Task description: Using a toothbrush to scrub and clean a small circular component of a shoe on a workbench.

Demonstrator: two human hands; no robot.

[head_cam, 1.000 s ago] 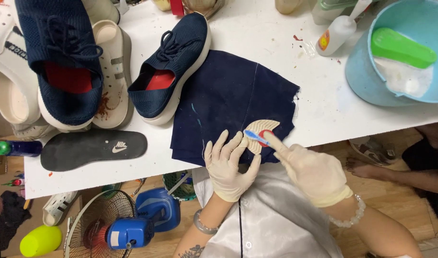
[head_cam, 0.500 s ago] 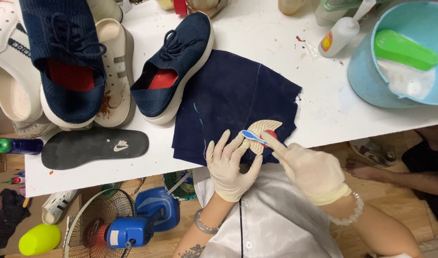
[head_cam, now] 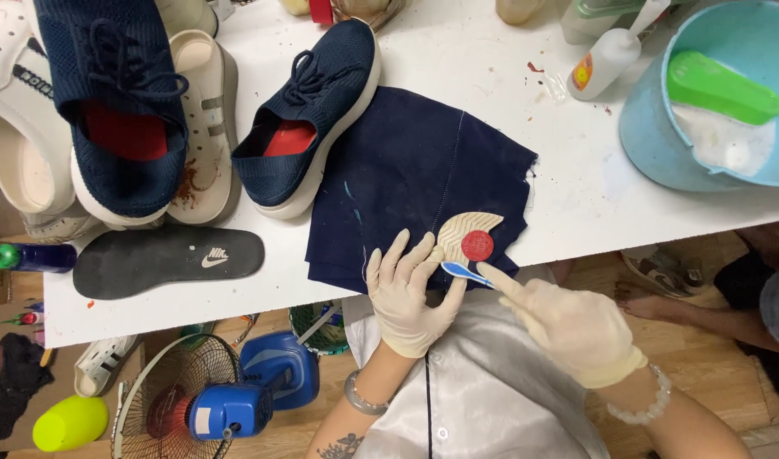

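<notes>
The tan sole piece [head_cam: 464,238] with a red dot lay low in the middle, on a blue cloth [head_cam: 415,178]. The left hand [head_cam: 411,293] pressed flat beside it, grip released. The right hand [head_cam: 568,327] pinched a small blue brush [head_cam: 462,273] touching it.

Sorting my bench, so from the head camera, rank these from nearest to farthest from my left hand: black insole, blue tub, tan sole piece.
1. Tan sole piece, touching the left hand, on the cloth.
2. Black insole, to its left.
3. Blue tub, far right corner.
</notes>
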